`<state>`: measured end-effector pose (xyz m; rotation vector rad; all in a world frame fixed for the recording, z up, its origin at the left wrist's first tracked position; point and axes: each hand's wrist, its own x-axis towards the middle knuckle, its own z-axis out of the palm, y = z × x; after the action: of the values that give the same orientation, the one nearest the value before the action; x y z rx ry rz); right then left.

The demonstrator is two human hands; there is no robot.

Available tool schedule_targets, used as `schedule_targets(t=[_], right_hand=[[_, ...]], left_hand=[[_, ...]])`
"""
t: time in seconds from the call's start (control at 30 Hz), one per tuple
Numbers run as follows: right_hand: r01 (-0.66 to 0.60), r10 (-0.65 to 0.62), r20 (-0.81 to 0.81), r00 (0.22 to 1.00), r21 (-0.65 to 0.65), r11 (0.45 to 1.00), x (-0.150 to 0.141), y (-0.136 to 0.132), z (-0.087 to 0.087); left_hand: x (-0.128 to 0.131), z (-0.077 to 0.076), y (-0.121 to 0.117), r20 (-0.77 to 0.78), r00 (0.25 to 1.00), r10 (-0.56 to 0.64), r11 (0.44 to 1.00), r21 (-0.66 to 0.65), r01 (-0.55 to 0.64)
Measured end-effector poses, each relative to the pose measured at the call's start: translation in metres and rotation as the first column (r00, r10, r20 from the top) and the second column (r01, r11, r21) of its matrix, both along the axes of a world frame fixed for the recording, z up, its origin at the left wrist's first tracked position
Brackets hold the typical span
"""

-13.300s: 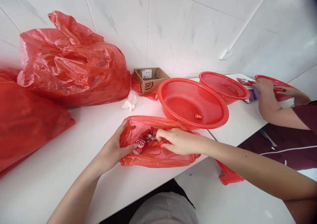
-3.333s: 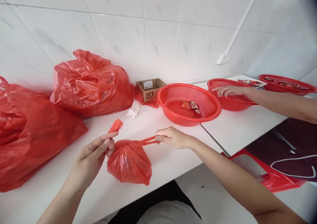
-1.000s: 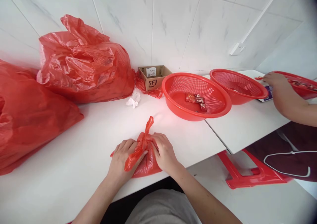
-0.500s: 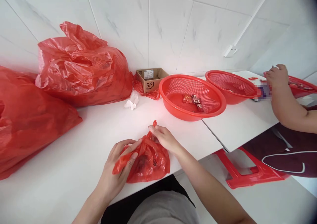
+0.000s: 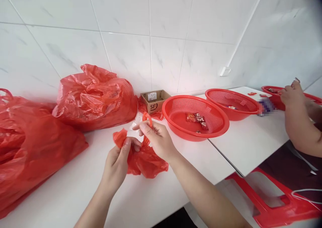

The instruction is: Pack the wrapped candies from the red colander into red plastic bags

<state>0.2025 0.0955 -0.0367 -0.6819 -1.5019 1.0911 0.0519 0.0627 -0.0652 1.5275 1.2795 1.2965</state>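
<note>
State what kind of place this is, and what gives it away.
Probably a small packing or sorting room: the nearest mesh basket holds small wrapped packets, bulging red bags sit by the tiled wall, and a co-worker's hand is at the adjoining table.

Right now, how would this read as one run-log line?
left hand: grips small red bag | right hand: holds its loop | nearest red basket: wrapped packets inside | cardboard box: near wall
</note>
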Motion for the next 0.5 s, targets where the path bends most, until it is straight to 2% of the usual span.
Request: schedule_targets(t=[0.1,0.17,0.23,0.33,0.5], right_hand=[[-0.024,-0.027,0.264,0.964,0.187,0.982,-0.005,0.01,0.013],[-0.056,-0.047,0.392,0.919,0.248,0.967,-0.011,0.021,0.015],[-0.066,-0.068,0.448,0.891,0.278,0.958,-0.016,0.034,0.016],[-0.026,-0.092,0.409,0.908,0.275,0.961,-0.021,0.051,0.019],[0.078,-0.132,0.259,0.957,0.21,0.975,-0.019,0.073,0.022]], left_hand=[[0.001,0.006,0.02,-0.059,0.998,-0.016,1.0,-0.007,0.016],[0.001,0.005,0.028,-0.106,0.993,-0.043,0.999,-0.023,0.041],[0.001,0.003,0.032,-0.132,0.991,-0.033,0.999,-0.018,0.031],[0.0,0.0,0.031,-0.14,0.989,-0.051,0.998,-0.03,0.047],[0.007,-0.005,0.027,-0.055,0.995,-0.084,0.983,-0.169,0.074]])
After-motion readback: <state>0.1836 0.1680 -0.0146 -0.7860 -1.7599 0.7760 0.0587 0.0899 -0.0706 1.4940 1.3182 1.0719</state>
